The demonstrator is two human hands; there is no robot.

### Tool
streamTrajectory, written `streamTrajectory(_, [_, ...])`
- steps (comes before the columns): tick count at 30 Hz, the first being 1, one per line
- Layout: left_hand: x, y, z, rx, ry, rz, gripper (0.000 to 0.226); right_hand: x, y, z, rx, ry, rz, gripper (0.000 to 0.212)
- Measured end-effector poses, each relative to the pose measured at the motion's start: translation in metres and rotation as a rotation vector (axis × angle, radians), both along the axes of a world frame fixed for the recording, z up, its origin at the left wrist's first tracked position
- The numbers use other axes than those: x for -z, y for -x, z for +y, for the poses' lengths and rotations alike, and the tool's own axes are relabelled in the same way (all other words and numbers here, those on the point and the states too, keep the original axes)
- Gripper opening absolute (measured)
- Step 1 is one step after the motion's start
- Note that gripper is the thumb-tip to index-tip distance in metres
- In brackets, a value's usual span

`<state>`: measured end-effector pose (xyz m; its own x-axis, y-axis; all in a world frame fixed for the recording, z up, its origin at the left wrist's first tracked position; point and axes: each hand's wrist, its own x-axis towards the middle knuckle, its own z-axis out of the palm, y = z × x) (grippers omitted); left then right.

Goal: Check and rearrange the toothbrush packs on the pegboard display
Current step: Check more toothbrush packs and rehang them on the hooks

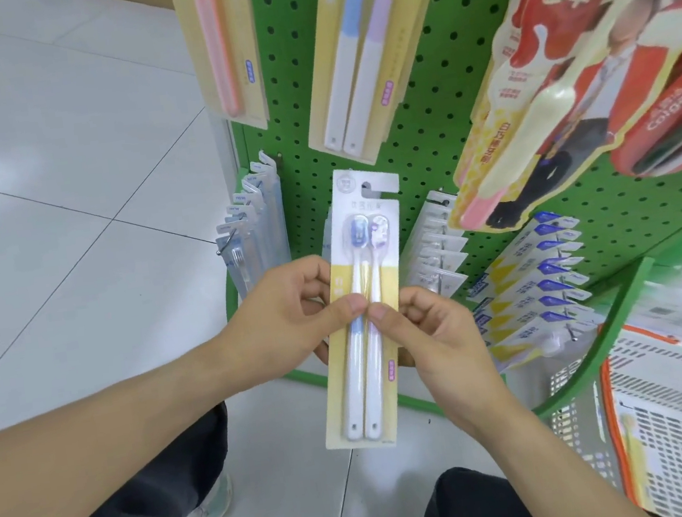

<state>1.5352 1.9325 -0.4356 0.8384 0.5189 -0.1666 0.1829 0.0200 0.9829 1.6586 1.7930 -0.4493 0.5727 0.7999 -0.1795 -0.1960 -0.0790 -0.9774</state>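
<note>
A two-brush toothbrush pack (357, 264) with a pale yellow card is held upright in front of the green pegboard (420, 117). My left hand (290, 312) grips its left edge, thumb on the front. My right hand (431, 333) pinches its right side, thumb on the front near the left thumb. The pack's hang hole sits level with the lower row of pegs. More of the same yellow packs (360, 52) hang above it.
Clear-packed brushes (248, 227) hang at the lower left of the pegboard, white and blue packs (538, 288) at the lower right. Red packs (564, 55) hang close at the upper right. A white plastic basket (677, 422) stands at the right. Grey tiled floor lies to the left.
</note>
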Motion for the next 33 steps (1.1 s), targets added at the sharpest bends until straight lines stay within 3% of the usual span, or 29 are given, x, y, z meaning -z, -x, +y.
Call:
streamTrajectory(6, [0.000,0.001,0.002,0.105,0.073,0.056,0.030,0.000,-0.002,0.001,0.079,0.040,-0.055,0.007])
streamTrajectory(10, [0.002,0.002,0.002,0.129,0.077,0.100,0.025,0.002,0.001,0.000,0.077,0.058,-0.080,0.005])
streamTrajectory(16, [0.003,-0.001,0.002,0.002,0.038,0.100,0.022,-0.003,-0.004,0.000,-0.077,0.104,0.020,0.034])
streamTrajectory(22, [-0.002,0.001,0.015,-0.140,0.038,0.064,0.021,-0.007,-0.013,-0.005,-0.303,0.234,0.019,0.023])
streamTrajectory(29, [-0.004,0.009,0.021,0.094,0.185,0.210,0.038,-0.005,-0.015,-0.008,-0.237,0.191,-0.059,0.037])
streamTrajectory(33, [-0.003,0.009,0.019,0.034,0.148,0.207,0.040,-0.008,-0.016,-0.008,-0.354,0.233,-0.026,0.051])
